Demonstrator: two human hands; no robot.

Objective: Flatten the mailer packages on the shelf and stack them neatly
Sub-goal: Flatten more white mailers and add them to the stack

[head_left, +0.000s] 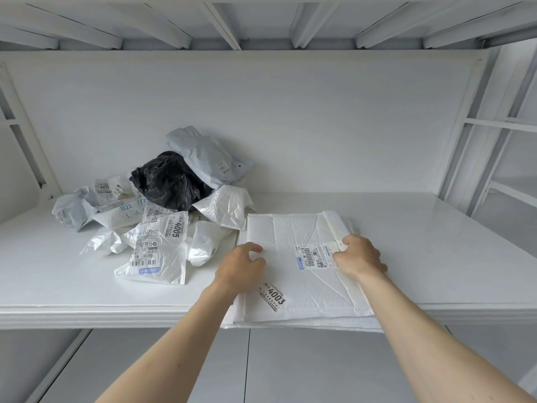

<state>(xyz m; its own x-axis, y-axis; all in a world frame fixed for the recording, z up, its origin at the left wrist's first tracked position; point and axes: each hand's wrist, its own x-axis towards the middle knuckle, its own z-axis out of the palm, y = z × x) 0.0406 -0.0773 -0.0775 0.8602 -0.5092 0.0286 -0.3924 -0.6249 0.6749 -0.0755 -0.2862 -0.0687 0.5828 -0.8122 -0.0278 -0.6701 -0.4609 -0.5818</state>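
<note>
A flat white bubble mailer (302,274) marked 4003 lies at the front of the white shelf (436,257), on top of other flattened white mailers that overhang the front edge. My left hand (241,267) rests on its left part with fingers curled, knuckles down. My right hand (360,257) pinches the folded flap beside its address label. To the left sits a crumpled pile: a white mailer marked 4005 (159,248), a black plastic bag (171,181), a grey mailer (206,155) and several small white and grey ones.
The shelf's back wall is plain white. A metal upper shelf with ribs hangs close overhead (261,24). White frame uprights stand at the left (26,135) and right (476,135). Bare shelf surface stretches right of the stack. A lower shelf shows below.
</note>
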